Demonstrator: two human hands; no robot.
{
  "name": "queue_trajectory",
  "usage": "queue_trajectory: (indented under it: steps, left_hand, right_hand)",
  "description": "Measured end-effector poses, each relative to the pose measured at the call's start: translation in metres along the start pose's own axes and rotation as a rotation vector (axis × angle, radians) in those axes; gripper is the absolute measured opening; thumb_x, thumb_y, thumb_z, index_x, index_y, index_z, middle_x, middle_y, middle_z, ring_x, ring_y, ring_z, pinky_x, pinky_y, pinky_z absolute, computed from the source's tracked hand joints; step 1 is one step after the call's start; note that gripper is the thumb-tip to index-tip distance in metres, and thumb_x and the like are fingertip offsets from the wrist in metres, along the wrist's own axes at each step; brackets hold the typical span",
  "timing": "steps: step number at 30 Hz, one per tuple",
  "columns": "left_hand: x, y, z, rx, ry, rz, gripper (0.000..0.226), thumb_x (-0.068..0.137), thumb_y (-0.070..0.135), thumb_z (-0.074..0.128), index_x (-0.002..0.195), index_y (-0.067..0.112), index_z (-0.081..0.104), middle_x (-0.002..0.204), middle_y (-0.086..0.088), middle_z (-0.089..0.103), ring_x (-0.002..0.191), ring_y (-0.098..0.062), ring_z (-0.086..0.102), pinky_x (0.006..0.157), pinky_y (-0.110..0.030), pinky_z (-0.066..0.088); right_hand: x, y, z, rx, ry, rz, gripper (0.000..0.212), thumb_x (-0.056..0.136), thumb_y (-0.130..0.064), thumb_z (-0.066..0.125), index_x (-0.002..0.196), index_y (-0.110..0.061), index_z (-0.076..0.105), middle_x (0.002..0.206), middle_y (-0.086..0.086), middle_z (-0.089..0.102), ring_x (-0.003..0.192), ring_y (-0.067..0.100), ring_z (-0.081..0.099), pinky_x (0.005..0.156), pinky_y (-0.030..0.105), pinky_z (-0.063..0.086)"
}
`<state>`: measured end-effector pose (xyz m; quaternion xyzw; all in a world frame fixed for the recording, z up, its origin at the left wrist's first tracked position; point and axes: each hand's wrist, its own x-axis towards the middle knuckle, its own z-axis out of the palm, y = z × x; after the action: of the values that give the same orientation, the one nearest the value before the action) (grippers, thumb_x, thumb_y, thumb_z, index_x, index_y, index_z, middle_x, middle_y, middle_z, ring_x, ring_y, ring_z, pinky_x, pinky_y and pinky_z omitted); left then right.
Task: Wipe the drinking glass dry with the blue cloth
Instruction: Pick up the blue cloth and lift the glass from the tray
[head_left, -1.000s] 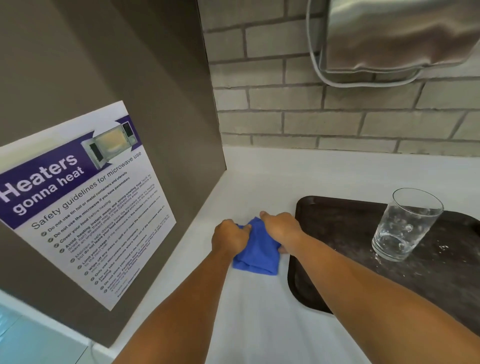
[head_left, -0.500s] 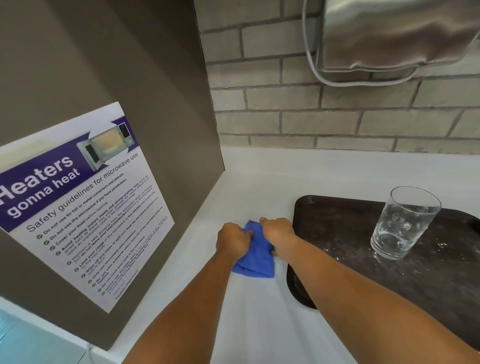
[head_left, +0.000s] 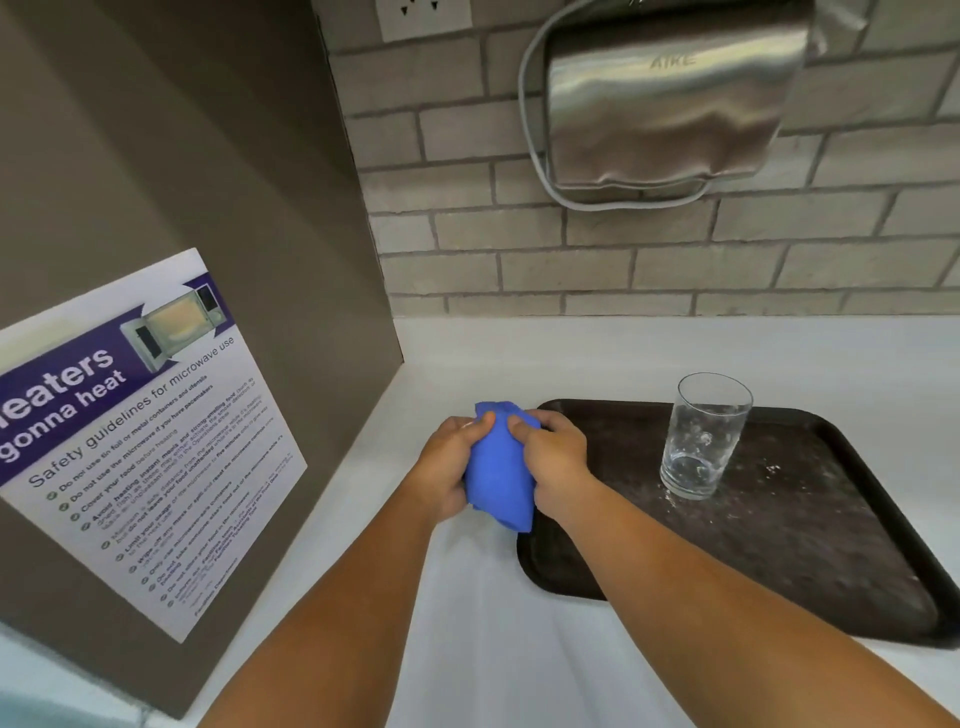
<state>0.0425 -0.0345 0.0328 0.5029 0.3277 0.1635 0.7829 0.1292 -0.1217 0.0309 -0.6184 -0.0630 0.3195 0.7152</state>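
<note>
The blue cloth (head_left: 500, 470) is bunched up and held above the white counter between both hands. My left hand (head_left: 448, 467) grips its left side, my right hand (head_left: 553, 456) grips its right side, thumbs pressed on top. The clear drinking glass (head_left: 701, 435) stands upright on the dark tray (head_left: 810, 545), to the right of my right hand and apart from it. Drops of water show on the glass's inside.
A brown panel with a microwave safety poster (head_left: 135, 431) closes off the left side. A brick wall runs along the back, with a steel hand dryer (head_left: 670, 104) mounted above the tray. The white counter (head_left: 488, 649) stretches toward me between my forearms.
Both hands have lifted the cloth off the counter and gathered it into a bundle. The view has tilted upward, so more of the wall and dryer shows. The glass has not moved.
</note>
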Motion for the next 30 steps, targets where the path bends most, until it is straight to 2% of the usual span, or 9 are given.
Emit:
queue_trajectory:
  steps: [8,11,13,15,18,21,24,27,30]
  left_hand:
    - [-0.017,-0.009,0.058,-0.124,-0.030,-0.042,0.029,0.091,0.017,0.064,0.116,0.001,0.065,0.116,-0.022,0.070,0.106,-0.039,0.067,0.088,-0.050,0.055]
    - [-0.014,-0.009,0.079,-0.146,0.034,-0.014,0.025,0.091,0.015,0.064,0.113,0.003,0.066,0.115,-0.020,0.071,0.102,-0.036,0.068,0.082,-0.046,0.057]
    - [-0.012,-0.009,0.091,-0.154,0.076,0.005,0.025,0.091,0.016,0.065,0.114,0.006,0.067,0.113,-0.016,0.072,0.100,-0.032,0.069,0.073,-0.040,0.058]
    - [-0.008,-0.011,0.101,-0.157,0.099,0.020,0.027,0.091,0.018,0.064,0.116,0.007,0.066,0.114,-0.015,0.071,0.100,-0.032,0.068,0.072,-0.039,0.058]
    - [-0.005,-0.016,0.110,-0.148,0.143,0.033,0.030,0.093,0.018,0.062,0.121,0.007,0.064,0.117,-0.015,0.070,0.103,-0.033,0.067,0.075,-0.041,0.057]
    - [-0.004,-0.020,0.119,-0.134,0.206,0.049,0.033,0.093,0.019,0.062,0.124,0.007,0.062,0.119,-0.015,0.069,0.103,-0.033,0.066,0.075,-0.041,0.057]
    - [-0.003,-0.022,0.123,-0.108,0.263,0.061,0.032,0.093,0.019,0.062,0.123,0.008,0.062,0.118,-0.014,0.068,0.103,-0.033,0.065,0.075,-0.040,0.056]
    - [-0.001,-0.024,0.127,-0.079,0.300,0.079,0.026,0.094,0.019,0.061,0.118,0.009,0.064,0.113,-0.012,0.069,0.101,-0.031,0.065,0.077,-0.039,0.054]
    - [0.003,-0.024,0.133,-0.058,0.330,0.094,0.018,0.094,0.019,0.062,0.109,0.012,0.066,0.111,-0.011,0.069,0.099,-0.029,0.065,0.074,-0.038,0.054]
  right_hand:
    - [-0.021,-0.024,-0.074,0.044,-0.002,-0.035,0.020,0.089,-0.012,0.070,0.109,-0.009,0.068,0.110,0.013,0.071,0.101,0.033,0.070,0.087,0.048,0.059]
    - [-0.029,-0.026,-0.117,-0.084,0.056,-0.102,0.008,0.091,-0.009,0.066,0.099,-0.010,0.068,0.093,0.011,0.072,0.076,0.021,0.069,0.062,0.031,0.060]
    - [-0.030,-0.023,-0.151,-0.232,0.194,-0.157,0.003,0.087,-0.009,0.067,0.084,-0.011,0.067,0.080,0.011,0.071,0.060,0.015,0.062,0.056,0.029,0.054]
    - [-0.028,-0.019,-0.180,-0.346,0.336,-0.199,0.015,0.082,-0.014,0.075,0.086,-0.015,0.061,0.081,0.007,0.068,0.061,0.012,0.061,0.057,0.027,0.048]
    - [-0.016,-0.018,-0.208,-0.388,0.453,-0.274,0.059,0.070,-0.029,0.088,0.114,-0.014,0.053,0.109,0.006,0.060,0.088,0.021,0.062,0.072,0.031,0.048]
    - [0.002,-0.020,-0.222,-0.427,0.313,-0.299,0.103,0.063,-0.041,0.091,0.147,-0.018,0.036,0.143,0.008,0.048,0.126,0.028,0.053,0.087,0.035,0.051]
    - [0.020,-0.024,-0.226,-0.443,0.112,-0.309,0.118,0.060,-0.047,0.091,0.155,-0.025,0.025,0.155,0.004,0.042,0.136,0.025,0.047,0.104,0.042,0.046]
    - [0.034,-0.025,-0.229,-0.428,-0.044,-0.295,0.107,0.057,-0.046,0.092,0.147,-0.030,0.037,0.139,-0.004,0.058,0.118,0.015,0.060,0.103,0.042,0.050]
    - [0.046,-0.026,-0.231,-0.426,-0.127,-0.303,0.072,0.060,-0.037,0.093,0.118,-0.048,0.052,0.115,-0.014,0.068,0.099,0.003,0.069,0.082,0.024,0.057]
